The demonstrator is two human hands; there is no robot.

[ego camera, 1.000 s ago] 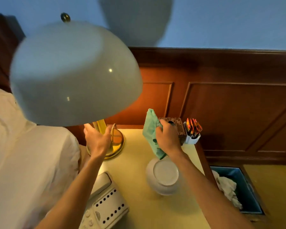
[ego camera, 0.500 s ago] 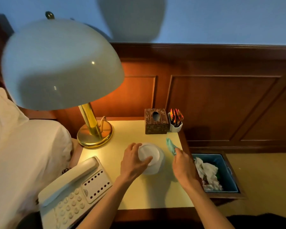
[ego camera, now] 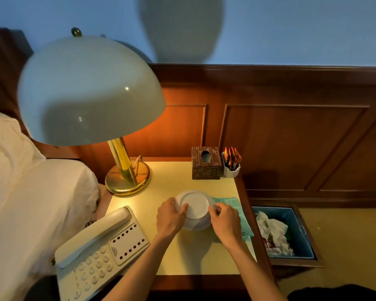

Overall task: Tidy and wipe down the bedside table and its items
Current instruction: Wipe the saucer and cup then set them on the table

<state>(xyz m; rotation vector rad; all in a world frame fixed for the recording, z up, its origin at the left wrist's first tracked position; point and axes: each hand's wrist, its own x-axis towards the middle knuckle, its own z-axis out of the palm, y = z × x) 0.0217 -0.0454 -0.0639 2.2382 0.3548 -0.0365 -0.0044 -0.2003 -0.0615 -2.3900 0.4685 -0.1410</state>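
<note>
At table centre, an upturned white bowl (ego camera: pixel 193 210): left hand (ego camera: pixel 170 218) grips its 9 o'clock rim, right hand (ego camera: pixel 225 221) pinches the 3 o'clock rim. Green cloth (ego camera: pixel 237 210) lies flat beside the bowl at 3 o'clock, partly under the right hand. Phone (ego camera: pixel 100 253) at 8 o'clock on the table (ego camera: pixel 161 185). Farther back: brass lamp (ego camera: pixel 126 168) at 11 o'clock; patterned tissue box (ego camera: pixel 206 164) and sachet cup (ego camera: pixel 231 165) touching at 1 o'clock.

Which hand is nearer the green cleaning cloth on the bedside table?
Right. The right hand grips the white ceramic dish directly over the green cleaning cloth; the left hand holds the dish's far side, away from the cloth.
</note>
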